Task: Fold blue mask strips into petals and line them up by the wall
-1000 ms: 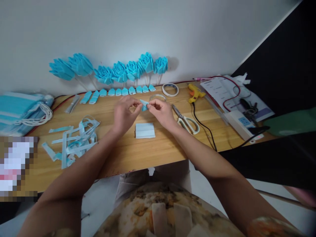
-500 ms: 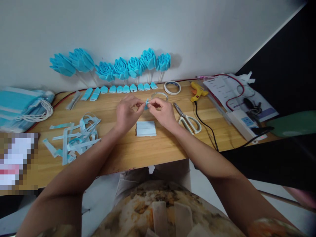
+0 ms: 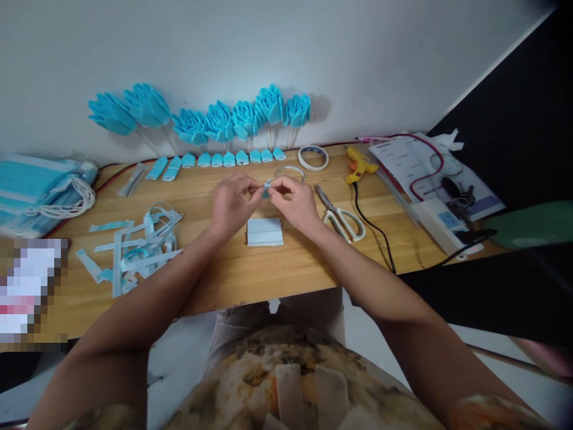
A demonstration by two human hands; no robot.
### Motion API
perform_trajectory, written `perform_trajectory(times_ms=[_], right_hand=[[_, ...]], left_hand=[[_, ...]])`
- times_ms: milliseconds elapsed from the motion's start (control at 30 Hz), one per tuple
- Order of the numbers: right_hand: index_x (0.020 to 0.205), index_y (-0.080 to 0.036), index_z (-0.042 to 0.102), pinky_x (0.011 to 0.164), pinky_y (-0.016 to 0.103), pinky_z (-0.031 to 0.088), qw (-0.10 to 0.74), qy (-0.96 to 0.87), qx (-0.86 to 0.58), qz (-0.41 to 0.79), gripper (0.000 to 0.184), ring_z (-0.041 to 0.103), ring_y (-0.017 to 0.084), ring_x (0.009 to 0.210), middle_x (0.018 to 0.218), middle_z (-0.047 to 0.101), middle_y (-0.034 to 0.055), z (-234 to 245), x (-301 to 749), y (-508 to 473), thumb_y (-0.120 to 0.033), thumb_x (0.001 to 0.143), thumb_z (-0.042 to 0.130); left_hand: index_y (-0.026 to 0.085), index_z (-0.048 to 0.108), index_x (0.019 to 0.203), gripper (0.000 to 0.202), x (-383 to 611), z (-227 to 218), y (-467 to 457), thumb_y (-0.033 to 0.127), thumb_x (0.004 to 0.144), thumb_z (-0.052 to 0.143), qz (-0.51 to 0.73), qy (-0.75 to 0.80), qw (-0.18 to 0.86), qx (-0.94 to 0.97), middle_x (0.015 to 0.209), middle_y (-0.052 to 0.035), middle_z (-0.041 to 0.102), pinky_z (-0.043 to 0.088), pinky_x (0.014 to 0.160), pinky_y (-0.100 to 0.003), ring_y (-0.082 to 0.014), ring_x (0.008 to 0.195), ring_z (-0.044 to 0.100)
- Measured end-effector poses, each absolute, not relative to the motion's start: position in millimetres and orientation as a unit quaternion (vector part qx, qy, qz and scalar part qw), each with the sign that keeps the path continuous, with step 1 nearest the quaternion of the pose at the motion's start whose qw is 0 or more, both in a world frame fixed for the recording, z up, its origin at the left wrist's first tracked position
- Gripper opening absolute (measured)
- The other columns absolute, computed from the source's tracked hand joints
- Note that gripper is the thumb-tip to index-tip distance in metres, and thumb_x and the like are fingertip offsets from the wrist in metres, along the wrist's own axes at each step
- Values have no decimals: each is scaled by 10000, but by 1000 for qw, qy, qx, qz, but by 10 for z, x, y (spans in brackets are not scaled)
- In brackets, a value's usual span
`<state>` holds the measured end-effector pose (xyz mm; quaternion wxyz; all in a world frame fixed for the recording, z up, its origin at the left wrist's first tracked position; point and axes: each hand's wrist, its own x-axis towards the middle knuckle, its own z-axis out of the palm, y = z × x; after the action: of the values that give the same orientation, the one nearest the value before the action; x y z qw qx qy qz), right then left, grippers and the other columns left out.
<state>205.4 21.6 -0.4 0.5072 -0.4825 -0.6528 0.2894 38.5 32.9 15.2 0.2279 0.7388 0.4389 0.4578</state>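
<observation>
Between my fingertips is a small folded piece of blue mask fabric (image 3: 267, 186), mostly covered by the fingers. My left hand (image 3: 235, 200) pinches its left side, and my right hand (image 3: 294, 202) pinches its right. Just below the hands a pale folded rectangle of mask fabric (image 3: 264, 232) lies flat on the wooden table (image 3: 233, 278). Behind them runs a row of small folded blue pieces (image 3: 229, 160), several with pointed tops. A thin ring (image 3: 289, 169) lies partly hidden behind my right hand.
Blue fabric flowers on sticks (image 3: 219, 121) lean against the wall. Cut strips (image 3: 147, 251) lie left, near stacked masks (image 3: 27, 191). On the right are scissors (image 3: 342, 218), a tape roll (image 3: 313, 158), a yellow glue gun (image 3: 358, 167) with its cable, and a power strip (image 3: 441, 224).
Both hands keep pinching the small blue piece in nearly the same place. The view has shifted very slightly; nothing on the table has visibly moved.
</observation>
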Motion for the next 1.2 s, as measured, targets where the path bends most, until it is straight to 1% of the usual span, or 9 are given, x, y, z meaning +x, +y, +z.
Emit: perform_trajectory(times_ms=[367,467,600,733,833,900,1033,1133,1200], right_hand=[[740,-224,645,752,312,469,515,-639,-476,317,119,592,159,736,758,688,-1,18,2051,204,-313,819,637],[747,-216,657,710,301,436,528,-602,-469,373,161,542,142,702,726,635,-13,33,2071,220,-366,807,665],[769,-212,677,733,297,429,543,-537,-451,462,208,532,131,711,723,613,-22,30,2092,252,-417,771,713],[769,-215,683,735,293,434,524,-534,-449,488,225,531,128,709,712,617,-25,24,2093,255,-435,758,727],[757,-212,677,728,290,438,519,-541,-445,490,239,531,126,706,714,617,-26,15,2090,250,-445,755,734],[761,-213,681,727,289,442,516,-543,-445,491,239,530,125,705,715,615,-27,6,2089,251,-446,757,736],[771,-214,695,734,288,456,517,-540,-447,492,221,536,126,710,716,612,-28,-2,2091,261,-428,756,746],[763,-213,689,749,284,474,529,-518,-435,513,257,562,127,725,744,644,-13,8,2099,262,-464,777,740],[809,-216,701,763,284,488,527,-503,-427,536,303,600,138,769,800,688,8,19,2104,255,-517,799,720]], left_hand=[[225,682,638,178,404,166,321,232,816,673,468,445,270,714,675,-17,625,400,746,-341,-187,705,531],[213,682,688,173,374,165,367,265,853,662,490,450,322,673,723,-17,653,420,747,-317,-175,727,545],[203,694,802,149,304,148,473,331,877,674,542,448,402,586,748,-9,632,438,755,-285,-152,736,548],[193,725,858,269,272,115,536,457,860,672,509,431,490,561,814,-33,654,452,729,-285,-156,742,567],[185,713,827,345,271,97,536,530,816,695,471,416,531,568,794,-41,649,458,721,-300,-173,744,580],[184,695,791,343,268,96,530,523,776,742,459,410,540,574,760,-35,644,464,732,-310,-172,728,575],[185,666,720,296,258,103,527,424,683,837,457,407,547,572,706,-13,636,470,715,-305,-144,665,554],[190,679,712,283,261,91,534,409,672,853,474,407,546,558,684,-5,646,471,684,-289,-133,641,550],[197,684,717,283,269,70,538,420,679,854,498,409,541,541,674,0,645,470,668,-279,-129,633,546]])
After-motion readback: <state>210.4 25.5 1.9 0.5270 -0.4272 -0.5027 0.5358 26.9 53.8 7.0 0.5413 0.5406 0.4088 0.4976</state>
